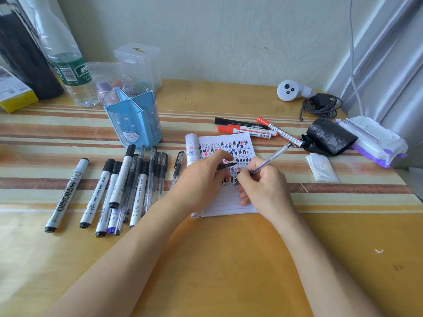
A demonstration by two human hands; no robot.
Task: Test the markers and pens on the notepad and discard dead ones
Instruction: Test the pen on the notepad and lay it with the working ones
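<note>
A small notepad [229,202] lies open at the table's middle, its page covered in black, red and blue hatch marks. My right hand [263,186] grips a clear gel pen [272,157] with its tip down on the page. My left hand [203,179] rests on the pad's left side and pinches a black pen cap [226,165]. A row of whiteboard markers and gel pens [128,191] lies to the left. Behind the pad lie two red markers [245,130] and a black marker [238,122].
A blue cat-print pen holder [134,117] stands behind the pen row, with clear plastic boxes [137,65] and a water bottle [71,72] behind it. At right sit a black bag roll [329,136], a wipes pack [373,138], a white controller [290,90] and a coiled cable [320,107].
</note>
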